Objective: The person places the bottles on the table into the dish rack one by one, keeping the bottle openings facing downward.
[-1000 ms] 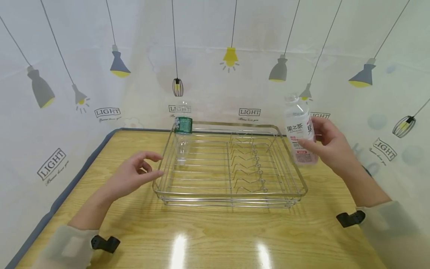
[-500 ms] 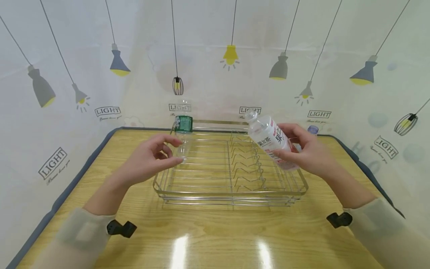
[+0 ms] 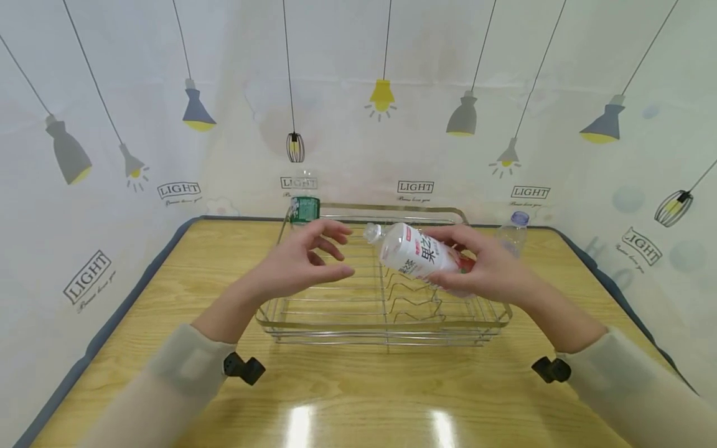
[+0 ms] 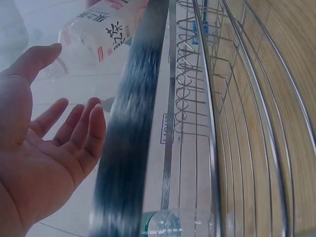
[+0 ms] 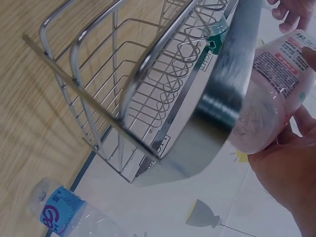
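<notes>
My right hand [image 3: 476, 258] grips a clear plastic bottle [image 3: 420, 252] with a white and pink label, tilted over the wire dish rack [image 3: 358, 326] with its neck toward my left hand. That left hand [image 3: 302, 258] is over the rack's left half, its fingers loosely bent and holding nothing. In the left wrist view, the labelled bottle [image 4: 103, 29] is just past the thumb and fingers, with a gap between. From the right wrist, the bottle's base [image 5: 256, 121] faces the camera, with the fingers and thumb wrapped round its side.
A clear bottle with a green label [image 3: 305, 210] stands upside down in the rack's back left corner. Behind my right hand, a clear bottle with a purple cap [image 3: 516, 233] stands on the wooden table [image 3: 358, 392]. A printed curtain [image 3: 336, 74] encloses the back and sides.
My right hand has brought the bottle leftward from the rack's right side and tilted it toward the left. My left hand has moved right, toward the bottle's neck. The purple-capped bottle came into view.
</notes>
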Demonstrator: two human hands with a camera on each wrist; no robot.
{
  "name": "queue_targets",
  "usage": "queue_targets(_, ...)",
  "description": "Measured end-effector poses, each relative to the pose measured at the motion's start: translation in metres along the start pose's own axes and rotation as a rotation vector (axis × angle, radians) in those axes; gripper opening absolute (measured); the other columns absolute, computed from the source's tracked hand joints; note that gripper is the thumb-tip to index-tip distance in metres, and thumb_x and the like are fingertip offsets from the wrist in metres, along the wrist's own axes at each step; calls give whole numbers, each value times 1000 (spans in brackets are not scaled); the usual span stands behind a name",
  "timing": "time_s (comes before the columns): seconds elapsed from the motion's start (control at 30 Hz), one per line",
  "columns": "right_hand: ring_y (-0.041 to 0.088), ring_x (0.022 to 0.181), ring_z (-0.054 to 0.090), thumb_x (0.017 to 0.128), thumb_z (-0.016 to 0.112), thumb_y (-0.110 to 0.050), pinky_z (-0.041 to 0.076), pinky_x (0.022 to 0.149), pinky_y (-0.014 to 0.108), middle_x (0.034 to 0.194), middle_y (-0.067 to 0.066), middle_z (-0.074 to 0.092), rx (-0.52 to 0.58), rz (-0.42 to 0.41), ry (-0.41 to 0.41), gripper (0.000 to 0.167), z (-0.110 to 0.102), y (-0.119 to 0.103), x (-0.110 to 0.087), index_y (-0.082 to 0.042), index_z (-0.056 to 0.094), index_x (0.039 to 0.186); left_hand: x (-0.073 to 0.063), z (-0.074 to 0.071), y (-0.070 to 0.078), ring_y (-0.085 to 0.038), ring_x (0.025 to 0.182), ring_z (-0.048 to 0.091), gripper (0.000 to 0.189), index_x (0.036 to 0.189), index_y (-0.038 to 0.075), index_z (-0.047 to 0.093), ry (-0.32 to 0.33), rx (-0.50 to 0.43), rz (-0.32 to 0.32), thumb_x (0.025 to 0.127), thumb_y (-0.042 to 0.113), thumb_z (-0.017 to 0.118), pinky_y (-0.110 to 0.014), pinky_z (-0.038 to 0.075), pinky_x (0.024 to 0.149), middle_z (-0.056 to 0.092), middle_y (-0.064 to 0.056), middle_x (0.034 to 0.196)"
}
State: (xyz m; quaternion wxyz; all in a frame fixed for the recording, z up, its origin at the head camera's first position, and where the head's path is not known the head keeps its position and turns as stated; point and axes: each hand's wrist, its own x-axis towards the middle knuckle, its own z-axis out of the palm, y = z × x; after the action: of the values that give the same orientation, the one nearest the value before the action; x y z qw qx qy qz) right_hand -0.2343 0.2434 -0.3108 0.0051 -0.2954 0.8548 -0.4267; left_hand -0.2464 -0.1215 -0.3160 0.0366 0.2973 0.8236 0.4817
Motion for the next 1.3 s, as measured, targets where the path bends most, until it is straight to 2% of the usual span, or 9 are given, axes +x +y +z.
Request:
queue_targets(0.13,33,110,57,90,89,-2,65,80,29,140,12,59,0,-43,-44,68,5,0,3,-14,64,152,9,9,4,-26,129,66,71,155,18,53,-12,12,-3,94,26,89,-41,62,97,61,-8,148)
queue_targets(0.3,27,116,53,89,92,-12,62,79,28,144,9,62,-137,-65,-61,65,10,-1,7,-19,67,149,16,17,11,-24,134,63,73,154,21,56,-38,29,-16,91,29,93,-42,62,100,62,-3,149)
queue_targets(0.43,23,115,53,87,94,-17,58,81,28,139,5,68,-228,-113,-53,63,13,-2,11,-18,70,145,21,22,15,-24,133,63,73,153,20,60,-66,62,16,89,30,93,-46,58,106,66,-3,149)
queue_targets(0.6,22,109,58,88,94,-17,58,80,29,131,5,70,-224,-127,-68,58,16,-5,15,-12,69,141,27,28,17,-23,133,64,73,152,17,63,-91,133,46,88,33,94,-49,54,111,67,1,148)
queue_targets(0.73,21,109,58,89,94,-20,58,82,30,130,4,69,-234,-93,-74,57,17,-4,15,-14,68,140,31,33,18,-23,129,63,71,149,18,67,-96,215,52,86,34,96,-45,56,105,66,-2,145)
queue_targets(0.87,20,108,60,88,94,-22,57,84,31,129,1,71,-251,-111,-82,56,17,-4,17,-16,70,138,33,38,21,-22,122,60,73,150,17,67,-112,286,42,85,35,97,-39,56,97,63,-4,140)
queue_targets(1.07,17,108,60,87,96,-23,56,85,31,128,-2,74,-280,-165,-85,54,19,-4,19,-17,72,135,32,42,18,-22,117,60,68,144,16,71,-121,293,25,83,29,97,-35,57,93,60,-2,133)
queue_targets(1.23,23,119,64,86,97,-19,60,91,30,135,7,71,-230,-173,-54,59,16,-4,17,-10,70,137,30,43,16,-21,113,61,65,141,15,70,-107,298,17,82,23,95,-34,58,90,60,-4,133)
queue_targets(1.3,27,125,62,85,97,-16,61,91,29,140,9,67,-200,-156,-28,63,13,-4,14,-10,67,141,29,42,13,-22,113,61,63,139,13,69,-102,264,5,82,19,94,-33,58,90,61,-6,134)
